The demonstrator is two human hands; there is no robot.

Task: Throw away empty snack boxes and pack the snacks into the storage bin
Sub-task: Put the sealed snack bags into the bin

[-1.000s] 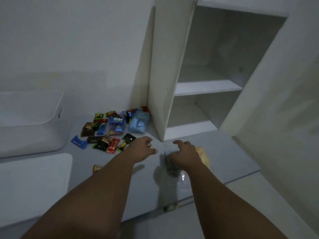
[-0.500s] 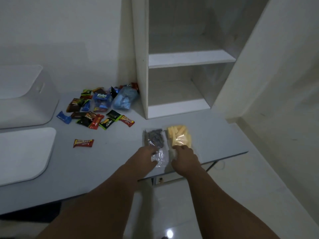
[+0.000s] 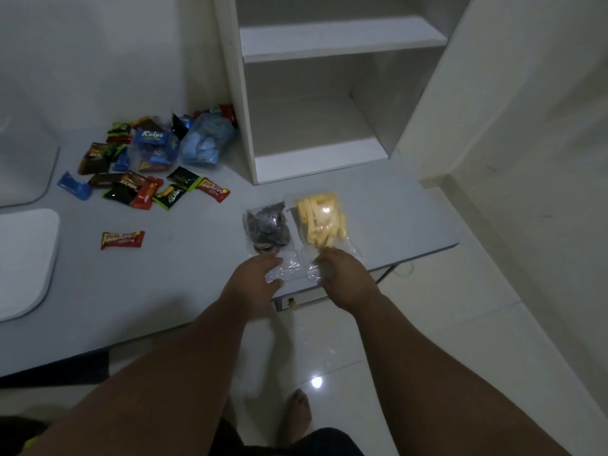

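Your left hand is curling over the near, empty end of a clear plastic bag of dark round biscuits, pinching the film against the thumb; the knuckles are hiding your fingertips. Your right hand is gripping the near end of a clear plastic bag of pale yellow sticks the same way. Both bags are lying side by side near the front edge of the grey tabletop.

The white plastic storage bin is sitting at the far left, cut off by the frame, as is a flat white rounded panel nearer you.

A heap of small colourful snack wrappers is lying between the bin and the white shelf unit. A blue pack is showing roughly "Kalpa", and a black-and-green wrapper is showing upside-down lettering like "Nextar". The yellow print on a lone red bar is blurring past reading.
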